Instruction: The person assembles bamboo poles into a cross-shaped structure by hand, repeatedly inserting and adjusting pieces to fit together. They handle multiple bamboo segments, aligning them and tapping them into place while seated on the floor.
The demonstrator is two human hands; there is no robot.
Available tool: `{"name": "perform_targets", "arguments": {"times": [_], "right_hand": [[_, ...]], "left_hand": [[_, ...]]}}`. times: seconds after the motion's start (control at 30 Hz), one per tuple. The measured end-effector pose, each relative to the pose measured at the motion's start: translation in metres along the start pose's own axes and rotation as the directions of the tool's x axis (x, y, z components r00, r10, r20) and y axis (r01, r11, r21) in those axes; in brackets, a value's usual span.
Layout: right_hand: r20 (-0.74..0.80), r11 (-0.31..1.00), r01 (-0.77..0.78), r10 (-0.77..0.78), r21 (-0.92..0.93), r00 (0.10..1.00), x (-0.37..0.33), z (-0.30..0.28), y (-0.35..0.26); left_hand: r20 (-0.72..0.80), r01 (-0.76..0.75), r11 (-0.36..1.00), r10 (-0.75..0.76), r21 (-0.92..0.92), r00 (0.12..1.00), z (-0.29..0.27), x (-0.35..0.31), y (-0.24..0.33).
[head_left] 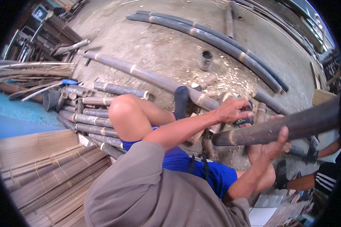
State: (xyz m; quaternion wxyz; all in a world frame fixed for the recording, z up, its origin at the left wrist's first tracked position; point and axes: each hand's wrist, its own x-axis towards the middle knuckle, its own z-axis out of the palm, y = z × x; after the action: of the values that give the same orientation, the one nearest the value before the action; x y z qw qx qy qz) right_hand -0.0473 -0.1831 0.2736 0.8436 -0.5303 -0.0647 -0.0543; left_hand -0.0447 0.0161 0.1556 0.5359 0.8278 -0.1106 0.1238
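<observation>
A thick dark bamboo pole (pixel 303 123) slants across my lap, its near end by my knees and its other end running off to the right. My right hand (pixel 271 150) cups it from below, thumb up along the side. Above the pole's left end hovers my left hand (pixel 235 109), its fingers bent and apart, with nothing visible in them. Below that hand is my dark-shod foot (pixel 244 115). Short bamboo pieces and pale chips (pixel 231 81) lie around my feet.
Two long curved bamboo poles (pixel 216 38) lie ahead, with a metal can (pixel 206 60) nearby. Another pole (pixel 151 77) crosses the floor on the left. Cut bamboo lengths (pixel 91 121) are stacked beside my left knee, near bundled slats (pixel 57 166). A co-worker's leg (pixel 301 183) is at right.
</observation>
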Motion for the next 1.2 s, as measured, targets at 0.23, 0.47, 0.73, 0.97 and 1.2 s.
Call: {"name": "perform_targets", "arguments": {"times": [0.23, 0.47, 0.73, 0.97, 1.2], "right_hand": [[0.127, 0.943, 0.319, -0.306, -0.098, 0.944, 0.042, -0.005, -0.036], [0.007, 0.89, 0.437, -0.44, -0.127, 0.898, 0.075, 0.013, -0.017], [0.03, 0.954, 0.267, -0.265, -0.139, 0.964, 0.059, 0.044, 0.052], [0.188, 0.921, 0.278, -0.233, -0.271, 0.954, 0.063, 0.033, 0.091], [0.419, 0.9, 0.299, -0.15, -0.318, 0.895, 0.067, 0.058, 0.137]], "left_hand": [[0.215, 0.106, 0.593, -0.445, 0.798, 0.869, -0.045, -0.054, -0.188], [0.192, 0.111, 0.48, -0.539, 0.87, 0.82, -0.055, -0.078, -0.184], [0.161, 0.168, 0.5, -0.55, 0.85, 0.82, -0.059, -0.085, -0.196], [0.143, 0.171, 0.502, -0.527, 0.848, 0.838, -0.061, -0.087, -0.197], [0.14, 0.188, 0.504, -0.543, 0.843, 0.828, -0.061, -0.08, -0.192]]}}
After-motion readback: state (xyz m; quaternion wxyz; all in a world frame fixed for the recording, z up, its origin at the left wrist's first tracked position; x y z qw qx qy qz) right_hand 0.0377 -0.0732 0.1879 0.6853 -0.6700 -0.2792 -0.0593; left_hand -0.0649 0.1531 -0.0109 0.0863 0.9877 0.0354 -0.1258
